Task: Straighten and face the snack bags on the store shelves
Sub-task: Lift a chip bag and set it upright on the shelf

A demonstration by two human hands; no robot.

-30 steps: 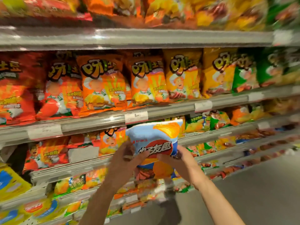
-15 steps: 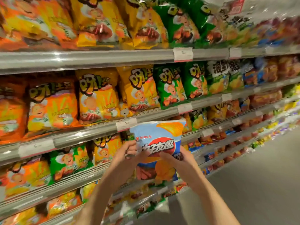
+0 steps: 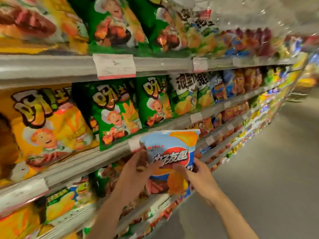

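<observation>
You hold the blue bag (image 3: 170, 159) upright in front of the shelf edge (image 3: 82, 163), off the shelves, its printed face toward you. Your left hand (image 3: 136, 173) grips its left side, thumb on the front; your right hand (image 3: 198, 178) pinches the lower right. Green bags (image 3: 115, 114) stand on the shelf behind.

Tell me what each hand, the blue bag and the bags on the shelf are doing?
blue chip bag: held upright off the shelf, front facing the camera
left hand: gripping the bag's left side
right hand: gripping the bag's right side
green bags: standing on the shelf, fronts out
yellow bag: standing on the shelf, front out
</observation>
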